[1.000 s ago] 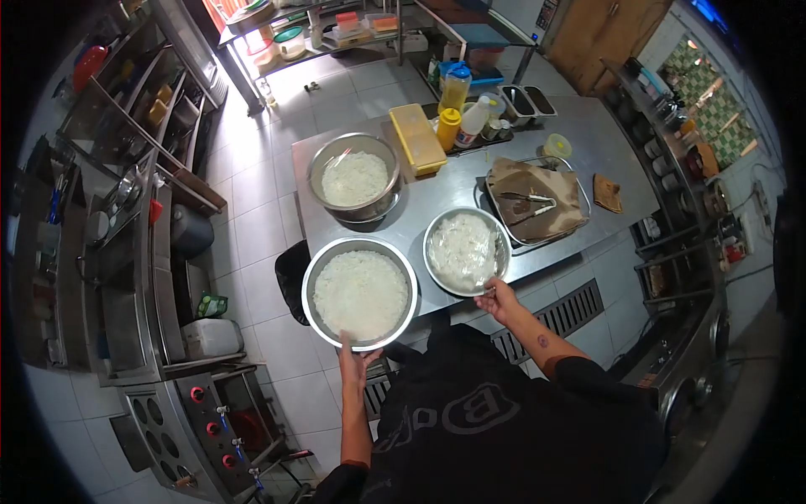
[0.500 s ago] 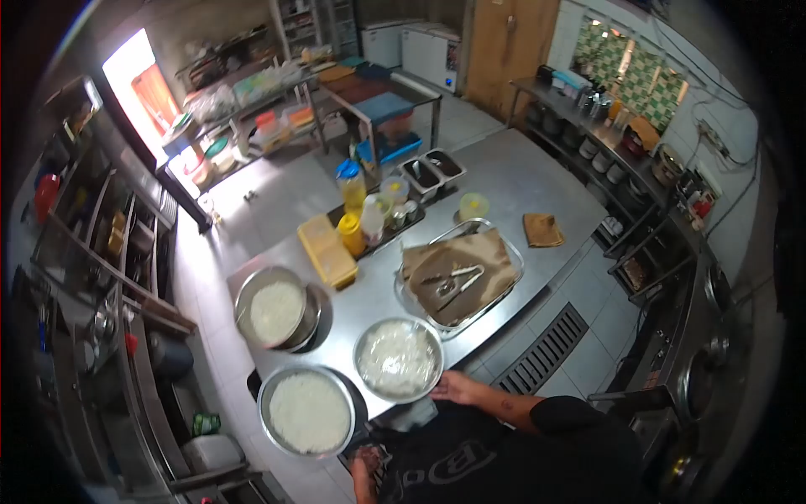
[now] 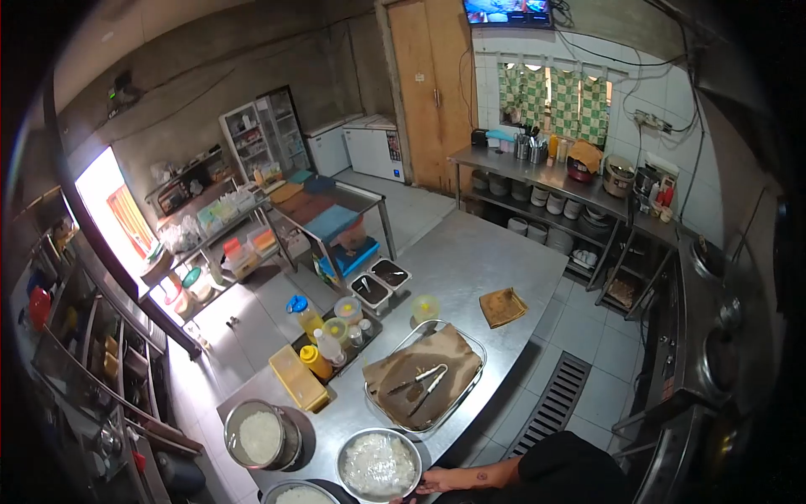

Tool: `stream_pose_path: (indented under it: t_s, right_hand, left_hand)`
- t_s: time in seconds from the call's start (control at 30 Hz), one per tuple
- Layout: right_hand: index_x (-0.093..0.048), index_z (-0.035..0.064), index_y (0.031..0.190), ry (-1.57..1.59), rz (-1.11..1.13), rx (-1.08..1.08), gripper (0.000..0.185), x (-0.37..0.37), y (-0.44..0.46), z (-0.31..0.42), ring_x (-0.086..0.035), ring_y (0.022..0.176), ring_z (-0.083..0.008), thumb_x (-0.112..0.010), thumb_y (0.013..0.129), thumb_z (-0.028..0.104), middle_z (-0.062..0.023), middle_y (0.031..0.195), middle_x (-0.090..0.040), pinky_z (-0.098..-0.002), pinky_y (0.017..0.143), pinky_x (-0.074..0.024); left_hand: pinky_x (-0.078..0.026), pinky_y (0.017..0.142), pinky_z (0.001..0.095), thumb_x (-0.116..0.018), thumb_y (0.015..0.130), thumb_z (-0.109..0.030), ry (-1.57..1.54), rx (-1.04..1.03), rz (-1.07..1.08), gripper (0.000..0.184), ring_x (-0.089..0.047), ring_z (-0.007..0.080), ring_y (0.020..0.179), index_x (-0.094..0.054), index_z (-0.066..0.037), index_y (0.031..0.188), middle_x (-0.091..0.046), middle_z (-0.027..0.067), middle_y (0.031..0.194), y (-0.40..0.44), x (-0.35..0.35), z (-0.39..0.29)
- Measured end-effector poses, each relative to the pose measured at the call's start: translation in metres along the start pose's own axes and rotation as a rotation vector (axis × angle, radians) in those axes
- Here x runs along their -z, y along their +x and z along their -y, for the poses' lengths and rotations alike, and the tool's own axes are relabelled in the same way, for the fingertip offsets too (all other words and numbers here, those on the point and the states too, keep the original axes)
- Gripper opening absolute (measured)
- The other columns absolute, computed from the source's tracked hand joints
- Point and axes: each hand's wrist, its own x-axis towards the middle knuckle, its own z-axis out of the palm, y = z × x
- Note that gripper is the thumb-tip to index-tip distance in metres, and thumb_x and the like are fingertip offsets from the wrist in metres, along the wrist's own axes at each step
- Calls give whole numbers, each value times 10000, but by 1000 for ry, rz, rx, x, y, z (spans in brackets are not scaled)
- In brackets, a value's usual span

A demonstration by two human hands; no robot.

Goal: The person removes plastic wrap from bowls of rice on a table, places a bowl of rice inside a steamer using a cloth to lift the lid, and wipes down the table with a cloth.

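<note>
My right hand is low in the view, at the right side of a round metal bowl. Its fingers are closed at the bowl's edge, partly hidden by shadow. Shiny clear plastic wrap seems to cover the white contents. Left of it stands a deep metal pot with white, rice-like food. Another wide bowl of white food is cut off by the bottom edge. I cannot make out my left hand.
Behind the bowl, a tray carries stained brown paper and tongs. A yellow container, bottles and sauce pans line the table's left side. A folded brown cloth lies right. A floor drain runs alongside.
My view has tilted up, so the table sits lower and the far wall and a screen show. My left hand has dropped out of sight. My right hand stays by the wrapped bowl.
</note>
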Motion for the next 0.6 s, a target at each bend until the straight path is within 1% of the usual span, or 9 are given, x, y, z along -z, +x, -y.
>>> stream_pose_path:
  t_s: [0.07,0.1,0.23,0.3,0.4,0.43,0.47,0.53,0.6]
  right_hand:
    - [-593,5,1130,-42,-160,-85,180,-9,-10,0,-691,944,-281,-605,975,96,-143,1108,-667,-417,904,-602]
    - [-604,4,1097,7,-95,-126,154,-7,-12,2,-698,949,-289,-593,987,110,-145,1068,-679,-415,884,-608]
    - [-620,6,1044,8,-136,-66,155,-11,-14,-2,-701,946,-275,-594,990,148,-146,1017,-693,-413,868,-610]
    - [-638,24,1011,-25,-165,-70,172,-6,-4,-3,-698,904,-249,-611,979,190,-123,931,-696,-406,829,-612]
    - [-643,53,994,-80,-146,-37,175,-8,-7,-5,-684,843,-229,-618,972,225,-93,879,-684,-403,801,-606]
    - [-639,74,966,-65,-248,-21,153,-19,-19,-5,-669,803,-225,-603,977,223,-61,841,-666,-437,815,-597]
    - [-639,74,966,-87,-249,-28,153,-24,-18,-7,-669,803,-225,-603,977,223,-61,841,-666,-437,815,-597]
    - [-625,102,1055,48,-247,72,150,-16,-9,-10,-675,846,-243,-588,986,230,-74,970,-663,-454,798,-596]
    - [-626,108,1057,97,-263,133,160,-5,6,-17,-669,854,-241,-600,979,245,-70,961,-659,-459,791,-593]
  left_hand:
    - [-548,746,391,-686,910,-370,12,-1,8,452,-698,267,892,-576,-63,1223,-719,147,1001,-1,2,-3]
    - [-548,747,389,-686,909,-369,13,-1,13,451,-697,266,894,-577,-63,1223,-718,146,1003,-1,4,-5]
    - [-547,753,385,-688,908,-364,6,-9,25,450,-695,260,900,-579,-64,1225,-717,141,1010,-7,16,-4]
    - [-547,755,382,-688,907,-361,3,-22,35,449,-694,258,904,-580,-64,1226,-717,139,1013,-8,24,-5]
    - [-546,759,379,-690,906,-358,-10,-50,46,448,-693,254,909,-582,-64,1227,-716,135,1018,-17,43,3]
    - [-546,760,377,-690,906,-356,-18,-54,54,447,-692,252,910,-583,-64,1227,-715,134,1020,-18,47,4]
    - [-546,762,376,-690,906,-355,-24,-59,58,447,-691,251,912,-584,-64,1228,-715,133,1022,-19,50,5]
    - [-545,764,374,-691,905,-353,-33,-55,73,446,-690,249,915,-585,-64,1228,-715,131,1025,-19,54,6]
    - [-545,767,371,-692,905,-350,-26,-46,88,445,-689,246,918,-586,-64,1229,-714,128,1029,-16,55,3]
